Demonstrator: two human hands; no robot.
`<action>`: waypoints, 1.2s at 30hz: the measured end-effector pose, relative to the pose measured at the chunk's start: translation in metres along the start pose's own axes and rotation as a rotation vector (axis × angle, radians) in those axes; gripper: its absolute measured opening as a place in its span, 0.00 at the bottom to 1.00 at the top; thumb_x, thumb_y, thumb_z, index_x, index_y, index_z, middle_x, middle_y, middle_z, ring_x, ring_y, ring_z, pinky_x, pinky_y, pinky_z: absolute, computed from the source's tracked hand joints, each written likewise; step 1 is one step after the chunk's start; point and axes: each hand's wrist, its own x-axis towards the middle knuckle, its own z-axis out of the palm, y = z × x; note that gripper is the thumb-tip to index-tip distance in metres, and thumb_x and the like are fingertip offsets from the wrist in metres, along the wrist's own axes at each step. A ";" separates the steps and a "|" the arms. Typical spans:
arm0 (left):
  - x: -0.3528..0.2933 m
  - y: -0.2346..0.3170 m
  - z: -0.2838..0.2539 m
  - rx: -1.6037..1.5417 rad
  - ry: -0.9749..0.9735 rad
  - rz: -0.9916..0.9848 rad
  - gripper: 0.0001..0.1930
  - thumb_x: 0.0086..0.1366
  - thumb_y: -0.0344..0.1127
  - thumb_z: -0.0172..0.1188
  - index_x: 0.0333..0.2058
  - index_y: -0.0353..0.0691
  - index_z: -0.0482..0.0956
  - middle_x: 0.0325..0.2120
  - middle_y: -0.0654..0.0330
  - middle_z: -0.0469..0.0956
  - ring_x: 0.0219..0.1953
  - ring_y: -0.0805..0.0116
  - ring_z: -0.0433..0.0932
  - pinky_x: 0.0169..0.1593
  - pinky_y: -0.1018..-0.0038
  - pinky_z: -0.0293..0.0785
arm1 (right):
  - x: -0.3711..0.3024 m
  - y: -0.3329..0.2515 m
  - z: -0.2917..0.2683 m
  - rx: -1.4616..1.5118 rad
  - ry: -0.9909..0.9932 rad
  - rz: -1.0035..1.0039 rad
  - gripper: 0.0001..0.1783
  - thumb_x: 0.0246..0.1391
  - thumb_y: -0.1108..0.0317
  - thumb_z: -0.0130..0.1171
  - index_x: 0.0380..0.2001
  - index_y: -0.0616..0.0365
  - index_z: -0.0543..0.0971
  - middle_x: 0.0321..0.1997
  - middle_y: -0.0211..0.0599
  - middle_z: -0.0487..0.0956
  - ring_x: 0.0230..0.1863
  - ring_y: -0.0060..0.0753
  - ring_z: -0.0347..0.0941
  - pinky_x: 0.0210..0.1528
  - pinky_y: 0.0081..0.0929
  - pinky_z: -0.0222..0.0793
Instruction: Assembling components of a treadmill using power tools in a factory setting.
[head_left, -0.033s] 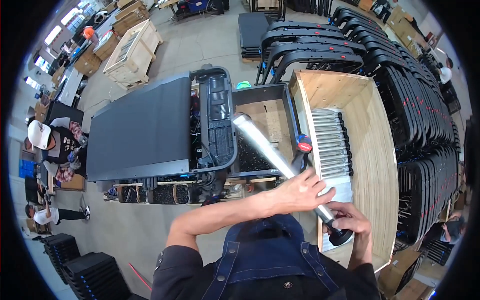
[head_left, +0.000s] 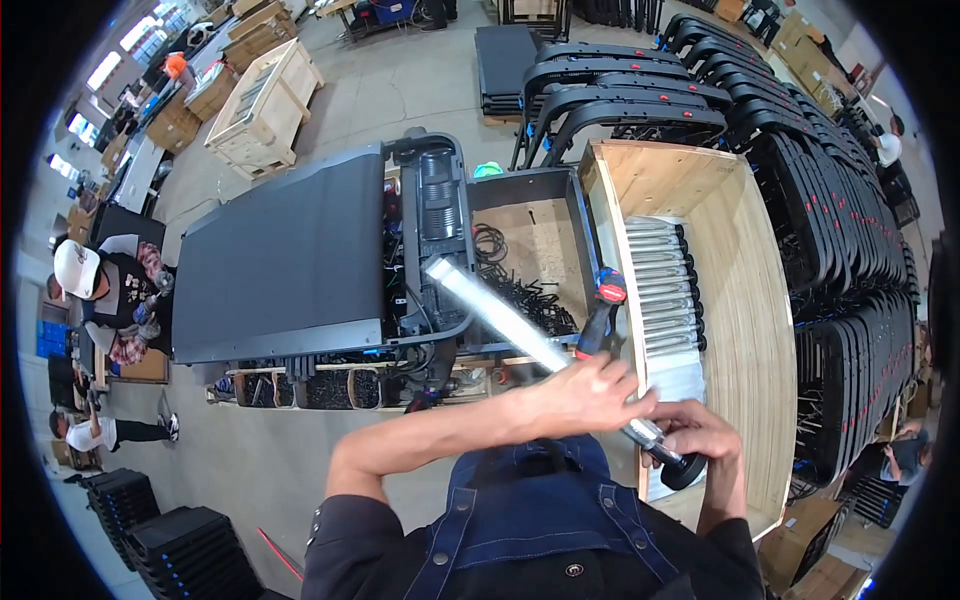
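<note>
1 silver tube (head_left: 502, 321) — left hand (head_left: 592, 392) curled around it, right hand (head_left: 706, 440) pinching it near the black end (head_left: 684, 472).

Fairly bright, even indoor light fills the frame, though the windows (head_left: 107, 70) at the upper left glare nearly white and the black frames (head_left: 830, 200) at the right sink into dark tones. A white shine runs along the metal tube (head_left: 505, 322) near the centre, its surface smeared by blur. Fisheye distortion bends straight edges, distant details look soft, and black fills the corners.
</note>
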 end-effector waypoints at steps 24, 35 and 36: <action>-0.168 -0.057 -0.015 -1.749 0.909 -1.644 0.24 0.67 0.39 0.60 0.56 0.34 0.68 0.34 0.56 0.76 0.28 0.70 0.74 0.34 0.73 0.73 | 0.663 0.089 -0.134 0.780 0.879 0.125 0.13 0.61 0.58 0.64 0.37 0.56 0.77 0.30 0.35 0.80 0.25 0.36 0.80 0.26 0.36 0.81; -0.151 -0.103 0.020 -1.691 0.568 -1.504 0.30 0.73 0.48 0.55 0.65 0.38 0.57 0.28 0.60 0.72 0.21 0.75 0.70 0.25 0.78 0.67 | 0.360 -0.016 -0.072 -0.083 0.455 -0.274 0.11 0.66 0.66 0.60 0.43 0.63 0.84 0.33 0.32 0.81 0.34 0.20 0.74 0.44 0.22 0.70; -0.148 -0.104 0.021 -1.700 0.540 -1.470 0.33 0.73 0.49 0.55 0.67 0.38 0.54 0.28 0.59 0.72 0.21 0.75 0.70 0.25 0.78 0.67 | 0.344 -0.024 -0.065 0.020 0.397 -0.314 0.12 0.65 0.66 0.61 0.45 0.64 0.84 0.33 0.33 0.81 0.33 0.20 0.73 0.42 0.21 0.70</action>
